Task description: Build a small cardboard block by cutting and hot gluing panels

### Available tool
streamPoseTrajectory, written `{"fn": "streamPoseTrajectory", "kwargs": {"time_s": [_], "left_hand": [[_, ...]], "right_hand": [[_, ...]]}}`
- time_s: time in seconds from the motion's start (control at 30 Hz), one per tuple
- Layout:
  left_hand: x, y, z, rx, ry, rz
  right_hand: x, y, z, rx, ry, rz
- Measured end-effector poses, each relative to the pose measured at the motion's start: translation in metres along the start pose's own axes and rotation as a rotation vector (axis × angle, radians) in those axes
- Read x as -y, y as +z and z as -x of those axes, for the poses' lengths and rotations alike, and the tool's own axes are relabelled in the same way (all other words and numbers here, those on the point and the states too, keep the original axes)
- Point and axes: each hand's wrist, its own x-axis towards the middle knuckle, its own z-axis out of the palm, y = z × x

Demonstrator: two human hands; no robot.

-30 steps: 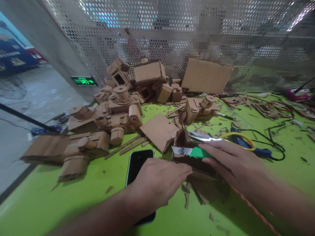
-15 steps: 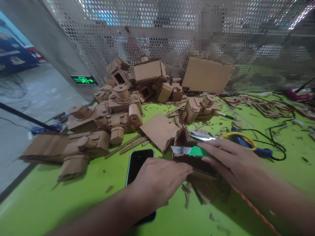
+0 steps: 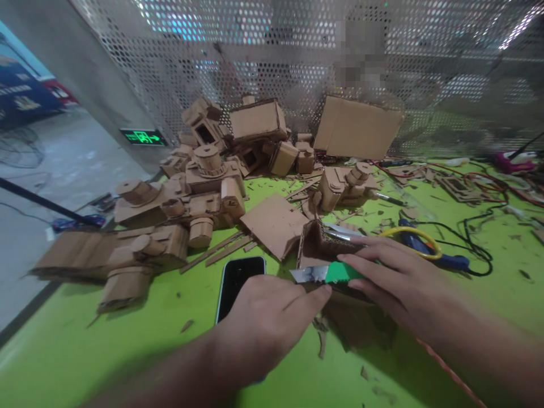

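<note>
My right hand (image 3: 397, 272) grips a green utility knife (image 3: 343, 272), its blade pointing left over the near wall of an open cardboard box (image 3: 325, 249). With fingers curled, my left hand (image 3: 276, 311) presses at that box's near left edge; its fingertips are partly hidden. Under my left wrist lies a dark phone (image 3: 240, 280), partly covered. Scissors with a yellow handle (image 3: 412, 235) lie just behind my right hand, their blades beside the box. A flat cardboard sheet (image 3: 275, 224) rests beyond the box.
Several cardboard camera models (image 3: 208, 164) crowd the left and back of the green table (image 3: 178, 362). A large cardboard piece (image 3: 359, 127) leans on the perforated metal screen (image 3: 272, 51). Black cables (image 3: 488, 249) and cardboard scraps spread on the right.
The knife has moved slightly toward me and left, from inside the box opening to over its near wall. My left hand has stayed nearly in place.
</note>
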Motion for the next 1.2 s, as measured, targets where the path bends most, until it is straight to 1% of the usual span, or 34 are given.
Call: {"fn": "streamPoseTrajectory", "kwargs": {"time_s": [0.13,0.23,0.37,0.5,0.6,0.73,0.83,0.9,1.07,1.2], "left_hand": [[0.001,-0.001,-0.002,-0.011,0.017,-0.015],[0.002,0.003,0.001,-0.004,0.022,-0.031],[0.002,0.008,0.005,-0.047,0.018,-0.031],[0.002,0.006,0.003,-0.027,0.020,-0.057],[0.002,0.004,0.001,0.008,0.007,-0.061],[0.002,0.003,0.002,-0.039,0.001,-0.022],[0.000,0.000,0.003,-0.015,0.009,-0.007],[-0.001,-0.001,0.003,0.007,0.010,-0.009],[-0.001,0.000,0.001,-0.026,0.000,0.004],[-0.001,0.001,0.000,-0.005,0.006,0.002]], "right_hand": [[-0.001,0.001,0.000,-0.010,-0.001,0.020],[-0.001,0.001,-0.001,-0.009,-0.011,0.022],[0.000,0.001,-0.002,-0.042,-0.021,0.021],[-0.001,0.001,-0.001,-0.055,0.001,0.007],[-0.002,0.000,-0.001,-0.044,0.002,0.010],[-0.002,-0.005,-0.001,0.006,0.017,-0.031],[-0.003,-0.006,-0.002,0.032,0.023,-0.057],[-0.004,-0.004,-0.002,0.013,0.011,-0.054],[-0.004,0.000,-0.003,-0.038,-0.022,-0.030],[-0.004,-0.001,-0.003,-0.055,-0.044,-0.041]]}}
